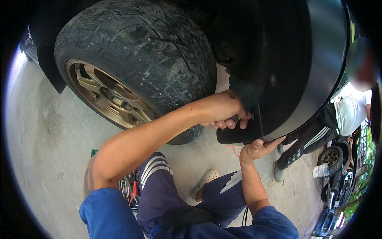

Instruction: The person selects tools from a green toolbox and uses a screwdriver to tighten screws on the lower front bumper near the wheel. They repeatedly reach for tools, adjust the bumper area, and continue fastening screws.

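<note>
My left hand (227, 113) has its fingers curled round a small dark object I cannot make out, against the lower part of a black body panel (286, 59). Its index finger rests by a small round fastener on that panel. My right hand (256, 151) is under the panel's bottom edge, touching it with fingers stretched out. Just left of the panel stands a large dusty tyre (159, 55) on a bronze wheel (101, 91); my left forearm crosses in front of it.
A person (350, 111) in a white top and dark striped trousers is at the right. Behind them are spare wheels (330, 159), a clear container (320, 170) and other clutter. Tools (131, 191) lie beside my left knee on the concrete floor (47, 167).
</note>
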Demonstrator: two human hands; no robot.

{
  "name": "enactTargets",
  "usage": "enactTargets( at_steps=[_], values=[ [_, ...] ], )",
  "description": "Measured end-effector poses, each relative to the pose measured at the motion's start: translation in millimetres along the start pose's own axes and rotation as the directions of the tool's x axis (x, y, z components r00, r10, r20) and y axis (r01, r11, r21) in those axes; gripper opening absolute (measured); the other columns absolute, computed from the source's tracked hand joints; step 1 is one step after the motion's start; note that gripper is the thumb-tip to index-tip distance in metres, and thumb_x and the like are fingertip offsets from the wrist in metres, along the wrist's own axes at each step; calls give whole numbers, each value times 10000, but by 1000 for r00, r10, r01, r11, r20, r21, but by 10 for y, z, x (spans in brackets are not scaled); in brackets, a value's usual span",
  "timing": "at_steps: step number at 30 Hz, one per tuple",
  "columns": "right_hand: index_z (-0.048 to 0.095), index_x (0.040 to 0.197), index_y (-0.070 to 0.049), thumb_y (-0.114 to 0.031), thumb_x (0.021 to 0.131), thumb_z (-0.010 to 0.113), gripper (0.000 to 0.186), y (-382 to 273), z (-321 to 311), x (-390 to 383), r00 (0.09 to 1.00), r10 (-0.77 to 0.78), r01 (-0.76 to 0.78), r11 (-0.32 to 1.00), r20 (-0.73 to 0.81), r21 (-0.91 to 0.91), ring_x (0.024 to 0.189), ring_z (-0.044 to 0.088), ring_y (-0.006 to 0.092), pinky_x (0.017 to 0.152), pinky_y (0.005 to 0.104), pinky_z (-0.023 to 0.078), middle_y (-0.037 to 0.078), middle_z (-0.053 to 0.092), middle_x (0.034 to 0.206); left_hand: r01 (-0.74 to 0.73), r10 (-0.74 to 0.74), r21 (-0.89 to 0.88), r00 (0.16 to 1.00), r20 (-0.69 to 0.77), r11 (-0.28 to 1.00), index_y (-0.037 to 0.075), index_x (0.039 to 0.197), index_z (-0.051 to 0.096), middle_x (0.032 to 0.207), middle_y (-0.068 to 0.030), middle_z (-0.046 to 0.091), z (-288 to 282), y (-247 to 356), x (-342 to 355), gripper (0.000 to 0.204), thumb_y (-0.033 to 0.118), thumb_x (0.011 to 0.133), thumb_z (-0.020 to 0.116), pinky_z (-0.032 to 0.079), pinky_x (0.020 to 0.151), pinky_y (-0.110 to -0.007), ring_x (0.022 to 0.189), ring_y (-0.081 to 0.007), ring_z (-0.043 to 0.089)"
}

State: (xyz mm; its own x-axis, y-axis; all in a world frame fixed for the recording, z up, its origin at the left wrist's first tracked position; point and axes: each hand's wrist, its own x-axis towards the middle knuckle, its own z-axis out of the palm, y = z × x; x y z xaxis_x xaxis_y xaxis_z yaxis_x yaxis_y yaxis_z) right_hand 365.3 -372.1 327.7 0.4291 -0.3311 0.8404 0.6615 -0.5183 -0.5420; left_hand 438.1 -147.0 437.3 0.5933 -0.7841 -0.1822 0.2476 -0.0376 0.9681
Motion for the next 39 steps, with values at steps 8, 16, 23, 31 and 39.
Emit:
enactTargets(
  at_steps=[8,16,23,31,39],
  values=[
    [21,1697,-2,-719,903,709,1272,54,-13,-43,1000,-25,25,997,3,72,1569,262,318,1266,519,268,199,161,1730,-489,711,641,691,-129,591,17,875,805,661,-171,699,156,-297,45,222,209,951,722,494,548,-380,486,-262,630],
    [43,1693,13,-771,865,709,1321,-14,-38,-32,1000,23,-24,999,12,41,1556,282,310,1261,496,269,194,188,1720,-309,862,940,505,35,143,84,902,822,645,-167,684,191,-404,-8,145,202,878,741,528,549,-422,562,-355,683],
    [55,1683,40,-762,848,739,1345,-21,16,8,1000,15,-14,997,-7,74,1540,311,311,1260,476,266,197,207,1714,-49,40,-134,997,-66,990,-33,943,772,615,-42,539,46,-68,-17,234,166,954,649,342,452,-287,491,-113,428],
    [151,1645,42,-758,944,624,1165,-2,49,-10,996,-76,76,997,-46,-12,1338,490,248,1143,387,390,180,421,1543,64,-64,19,998,21,998,3,944,754,617,8,533,-11,90,-6,269,245,1017,663,318,428,-278,458,-93,412],
    [-19,1698,-12,-655,876,786,1318,10,8,-60,999,36,-40,981,25,188,1537,313,279,1255,463,288,176,207,1725,-493,708,648,698,-105,581,33,847,792,714,-192,723,121,-266,55,203,188,951,712,508,550,-399,491,-273,636]
  ],
)
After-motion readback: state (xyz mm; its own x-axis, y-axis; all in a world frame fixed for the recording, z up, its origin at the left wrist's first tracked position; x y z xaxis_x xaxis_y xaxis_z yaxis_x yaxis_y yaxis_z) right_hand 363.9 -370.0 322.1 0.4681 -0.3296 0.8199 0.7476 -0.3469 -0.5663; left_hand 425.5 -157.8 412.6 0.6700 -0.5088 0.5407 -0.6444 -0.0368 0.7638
